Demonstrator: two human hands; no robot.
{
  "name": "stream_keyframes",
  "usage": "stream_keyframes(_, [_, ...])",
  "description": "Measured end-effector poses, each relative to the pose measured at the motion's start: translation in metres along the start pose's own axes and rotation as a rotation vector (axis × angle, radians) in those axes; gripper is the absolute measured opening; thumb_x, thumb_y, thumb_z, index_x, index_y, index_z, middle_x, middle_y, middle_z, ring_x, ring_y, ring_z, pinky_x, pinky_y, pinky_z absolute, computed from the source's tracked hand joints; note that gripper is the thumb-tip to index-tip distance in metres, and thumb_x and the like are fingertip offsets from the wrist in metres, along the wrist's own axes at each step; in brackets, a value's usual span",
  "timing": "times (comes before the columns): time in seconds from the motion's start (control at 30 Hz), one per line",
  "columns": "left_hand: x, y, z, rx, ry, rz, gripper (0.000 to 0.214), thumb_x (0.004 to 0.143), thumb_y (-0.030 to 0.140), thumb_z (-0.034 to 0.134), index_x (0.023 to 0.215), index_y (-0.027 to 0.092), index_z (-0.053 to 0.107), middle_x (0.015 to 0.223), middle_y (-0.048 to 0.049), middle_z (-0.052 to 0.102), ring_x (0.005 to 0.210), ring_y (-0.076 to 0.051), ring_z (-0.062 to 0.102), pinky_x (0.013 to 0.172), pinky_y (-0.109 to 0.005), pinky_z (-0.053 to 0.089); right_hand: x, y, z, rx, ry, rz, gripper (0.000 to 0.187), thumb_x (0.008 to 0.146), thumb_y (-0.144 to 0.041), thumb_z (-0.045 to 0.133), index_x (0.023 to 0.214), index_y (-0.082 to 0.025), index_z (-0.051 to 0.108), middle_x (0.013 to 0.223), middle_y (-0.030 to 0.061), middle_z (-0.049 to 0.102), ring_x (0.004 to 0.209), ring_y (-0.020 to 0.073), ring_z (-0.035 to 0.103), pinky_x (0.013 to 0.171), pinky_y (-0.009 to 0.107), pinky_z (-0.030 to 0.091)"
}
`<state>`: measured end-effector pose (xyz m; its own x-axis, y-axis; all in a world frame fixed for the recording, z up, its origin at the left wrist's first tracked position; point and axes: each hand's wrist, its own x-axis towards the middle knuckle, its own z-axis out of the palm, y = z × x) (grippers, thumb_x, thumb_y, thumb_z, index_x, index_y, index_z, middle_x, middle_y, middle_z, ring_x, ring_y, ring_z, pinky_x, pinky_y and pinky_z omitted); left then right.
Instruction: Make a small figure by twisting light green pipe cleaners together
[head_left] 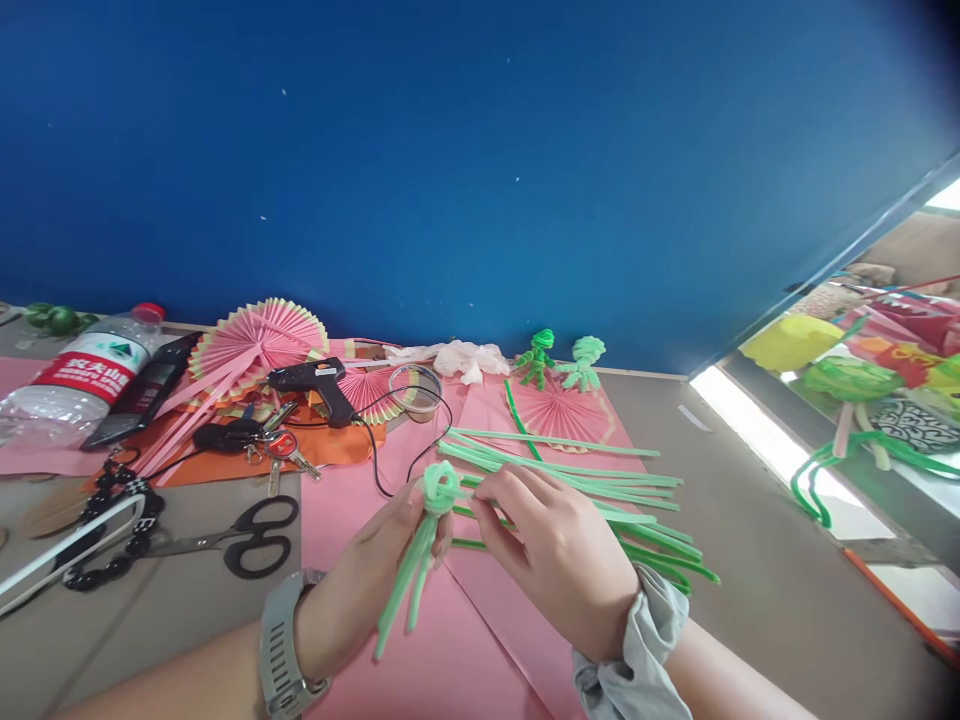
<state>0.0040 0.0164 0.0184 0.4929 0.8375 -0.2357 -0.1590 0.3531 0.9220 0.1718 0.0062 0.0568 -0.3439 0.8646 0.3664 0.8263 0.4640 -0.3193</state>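
Pinched in my left hand is a pale green pipe cleaner figure, coiled into a looped ball on top with straight ends hanging below. Close on its right, my right hand has thumb and forefinger pressed together at a pale green strand by the ball. Behind that hand, several loose green pipe cleaners fan out over pink paper, light ones above darker ones. Two finished-looking pipe cleaner figures, one dark green and one pale green, stand against the blue wall.
Left of my hands lie black scissors, keys, a black glue gun with its cord, and a bead string. Pleated pink paper fans and a plastic bottle stand farther back. A blue wall closes the far edge.
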Motion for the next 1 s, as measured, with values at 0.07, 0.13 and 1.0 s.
stream_keyframes(0.07, [-0.001, 0.001, 0.001, 0.009, 0.007, 0.023, 0.037, 0.091, 0.042, 0.024, 0.083, 0.019, 0.052, 0.072, -0.0004, 0.044, 0.066, -0.014, 0.036, 0.065, -0.027, 0.036, 0.0, -0.001, 0.0, 0.095, -0.039, 0.035, 0.008, 0.086, -0.017, 0.042, 0.08, -0.019, 0.047, 0.073, -0.0005, 0.055, 0.062, 0.0123, 0.05, 0.058, 0.024, 0.037])
stream_keyframes(0.13, [-0.001, 0.002, 0.002, -0.004, 0.01, 0.044, 0.036, 0.092, 0.04, 0.024, 0.085, 0.019, 0.053, 0.074, -0.0006, 0.043, 0.068, -0.014, 0.037, 0.068, -0.028, 0.036, -0.001, -0.003, 0.0, 0.198, -0.087, 0.106, 0.006, 0.087, -0.017, 0.042, 0.083, -0.021, 0.045, 0.075, -0.0014, 0.056, 0.065, 0.0118, 0.051, 0.059, 0.023, 0.037])
stream_keyframes(1.0, [-0.005, 0.0, 0.002, -0.187, 0.003, -0.113, 0.041, 0.087, 0.051, 0.027, 0.083, 0.018, 0.052, 0.07, 0.001, 0.037, 0.063, -0.011, 0.035, 0.059, -0.022, 0.036, -0.005, -0.01, 0.006, 0.232, -0.129, 0.181, 0.007, 0.086, -0.02, 0.042, 0.08, -0.022, 0.042, 0.07, -0.0033, 0.056, 0.055, 0.0108, 0.049, 0.052, 0.022, 0.034])
